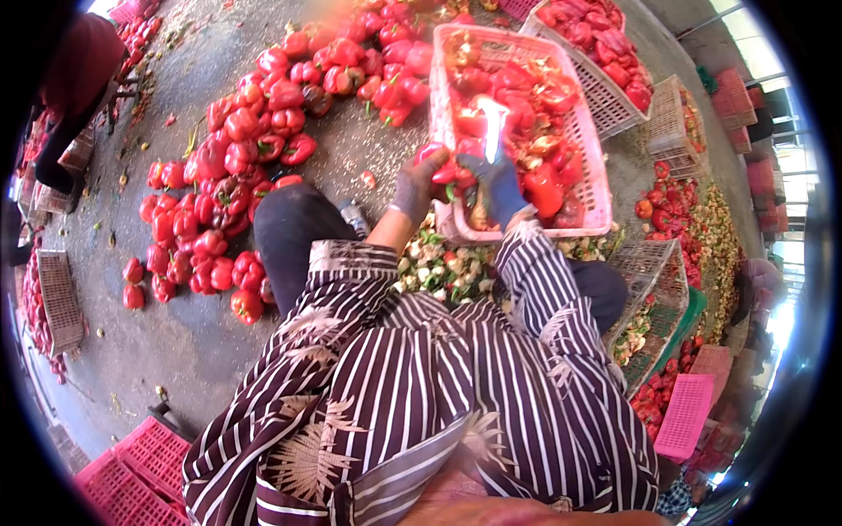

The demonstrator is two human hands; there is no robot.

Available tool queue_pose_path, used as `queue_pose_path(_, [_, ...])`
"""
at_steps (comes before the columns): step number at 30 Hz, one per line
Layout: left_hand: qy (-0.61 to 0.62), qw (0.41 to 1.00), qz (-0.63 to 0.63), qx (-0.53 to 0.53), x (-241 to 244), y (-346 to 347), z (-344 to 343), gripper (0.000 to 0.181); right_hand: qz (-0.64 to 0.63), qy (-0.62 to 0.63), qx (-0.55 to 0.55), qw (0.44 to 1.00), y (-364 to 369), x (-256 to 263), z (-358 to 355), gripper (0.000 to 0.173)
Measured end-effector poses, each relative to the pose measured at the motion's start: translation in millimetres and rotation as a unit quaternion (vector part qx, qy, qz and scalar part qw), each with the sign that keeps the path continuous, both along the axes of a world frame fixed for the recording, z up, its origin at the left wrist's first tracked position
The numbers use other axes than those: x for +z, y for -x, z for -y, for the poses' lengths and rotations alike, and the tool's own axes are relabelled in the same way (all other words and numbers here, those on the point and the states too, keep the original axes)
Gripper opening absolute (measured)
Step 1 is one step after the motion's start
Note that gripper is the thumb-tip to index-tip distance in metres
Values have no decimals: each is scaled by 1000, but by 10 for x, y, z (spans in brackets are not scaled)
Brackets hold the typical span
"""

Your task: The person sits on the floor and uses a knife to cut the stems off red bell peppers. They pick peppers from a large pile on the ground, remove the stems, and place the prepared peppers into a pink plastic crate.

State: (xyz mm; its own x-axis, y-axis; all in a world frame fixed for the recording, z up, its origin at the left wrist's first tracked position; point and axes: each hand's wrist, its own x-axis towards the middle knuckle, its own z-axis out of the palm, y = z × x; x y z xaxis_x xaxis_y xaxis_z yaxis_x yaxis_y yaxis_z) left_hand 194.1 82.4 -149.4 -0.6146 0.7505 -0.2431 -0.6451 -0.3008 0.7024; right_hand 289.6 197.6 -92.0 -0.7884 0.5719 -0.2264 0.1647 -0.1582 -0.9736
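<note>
My left hand (421, 184), in a greyish glove with part of the skin bare, is closed around a red bell pepper (442, 164) at the near left edge of a pink plastic crate. My right hand (496, 187), in a blue glove, is beside it and grips a knife, whose bright blade (492, 125) points away over the crate. The pink crate (595, 164) holds cut red peppers, several with seeds showing. Whole red bell peppers (240, 125) lie heaped on the concrete floor to the left. Pepper cores (447, 266) with pale seeds and green stems are piled between my legs.
Another crate (592, 79) full of red peppers stands behind the pink one. At right are mesh crates (651, 283) with cores and more pepper heaps. Pink crates (145, 467) are at lower left. A person (82, 59) in dark red is at upper left.
</note>
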Motion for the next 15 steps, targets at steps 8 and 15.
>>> queue_pose_path(8, [-150,967,206,-20,-308,99,-13,36,-31,196,-113,974,-65,-152,-111,27])
queue_pose_path(15, [-151,959,234,56,-630,431,136,40,-86,9,-175,981,-358,560,201,29])
